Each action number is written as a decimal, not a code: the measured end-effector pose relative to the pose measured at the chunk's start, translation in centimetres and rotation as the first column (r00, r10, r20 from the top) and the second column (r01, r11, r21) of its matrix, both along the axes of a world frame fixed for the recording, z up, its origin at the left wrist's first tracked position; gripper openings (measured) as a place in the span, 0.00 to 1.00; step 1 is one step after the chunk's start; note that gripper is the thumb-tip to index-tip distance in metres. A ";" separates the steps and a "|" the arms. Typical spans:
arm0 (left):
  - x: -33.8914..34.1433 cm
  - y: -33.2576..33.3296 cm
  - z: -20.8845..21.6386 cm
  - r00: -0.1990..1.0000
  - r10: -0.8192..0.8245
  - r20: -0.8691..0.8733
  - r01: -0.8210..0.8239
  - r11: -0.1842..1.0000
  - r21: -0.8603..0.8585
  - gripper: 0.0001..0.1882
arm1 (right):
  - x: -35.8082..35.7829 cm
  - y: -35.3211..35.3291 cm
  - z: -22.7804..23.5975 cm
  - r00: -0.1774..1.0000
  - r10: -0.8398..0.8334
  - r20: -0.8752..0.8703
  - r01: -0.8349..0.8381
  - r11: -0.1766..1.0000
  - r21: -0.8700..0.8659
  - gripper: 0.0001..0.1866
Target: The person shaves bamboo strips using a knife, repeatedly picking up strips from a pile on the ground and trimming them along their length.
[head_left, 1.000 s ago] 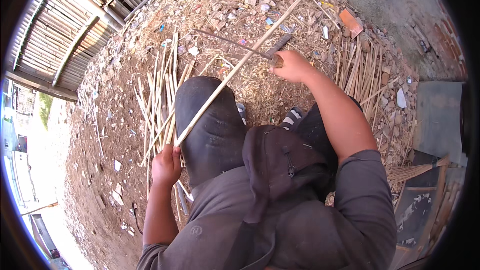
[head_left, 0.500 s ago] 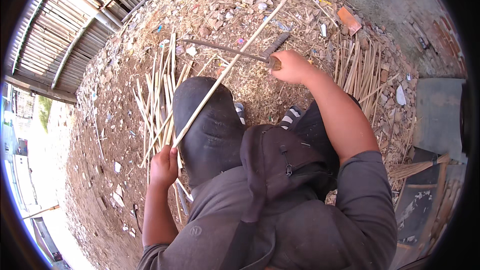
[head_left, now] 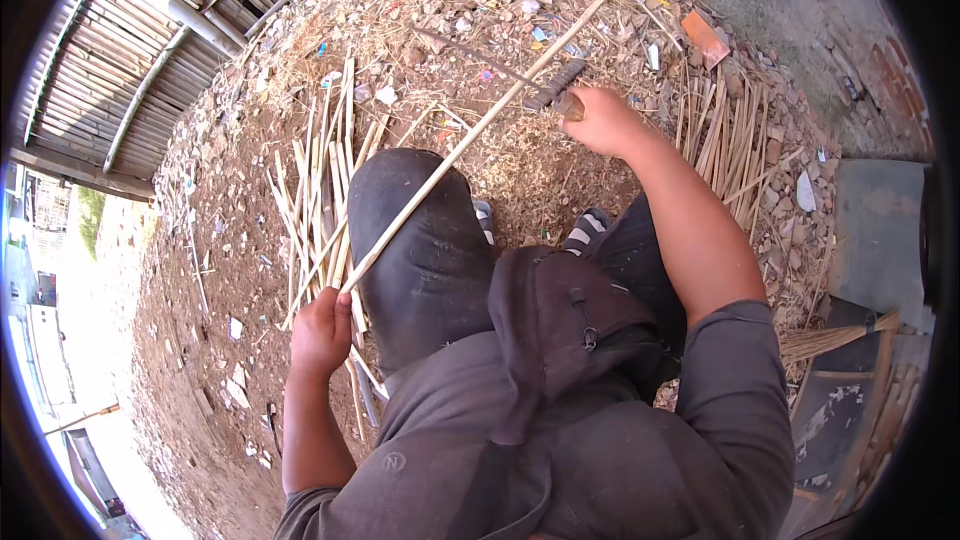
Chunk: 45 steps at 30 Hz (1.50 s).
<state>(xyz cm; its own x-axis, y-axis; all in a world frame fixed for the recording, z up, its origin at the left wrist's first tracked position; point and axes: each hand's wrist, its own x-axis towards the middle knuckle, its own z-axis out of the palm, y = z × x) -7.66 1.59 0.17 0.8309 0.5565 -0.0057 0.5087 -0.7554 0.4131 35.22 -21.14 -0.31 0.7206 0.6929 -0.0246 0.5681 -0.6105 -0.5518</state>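
My left hand is closed round the lower end of a long, pale bamboo strip. The strip slants across my left knee, up and to the right. In my closed right hand is the wooden handle of a knife. Its long, thin blade points up and left and crosses the strip's upper part; whether it touches the strip I cannot tell. Just beyond the right hand, a dark, ridged, bar-like object lies on the ground, partly hidden behind the strip.
Cut strips are heaped left of my left knee. Another strip pile lies to the right, below an orange brick-like piece. Rubble and litter cover the ground. A bamboo fence stands far left, a grey panel at the right.
My right hand has shifted right, and the knife blade has swung so its tip sits farther up and right. The strip's far end has moved slightly right and down; my left hand keeps its grip.
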 end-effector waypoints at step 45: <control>-0.6 0.3 -1.9 0.998 -0.022 0.064 0.014 0.993 0.116 0.15 | -4.2 1.8 1.8 0.934 0.354 -0.050 -0.357 0.909 -0.216 0.12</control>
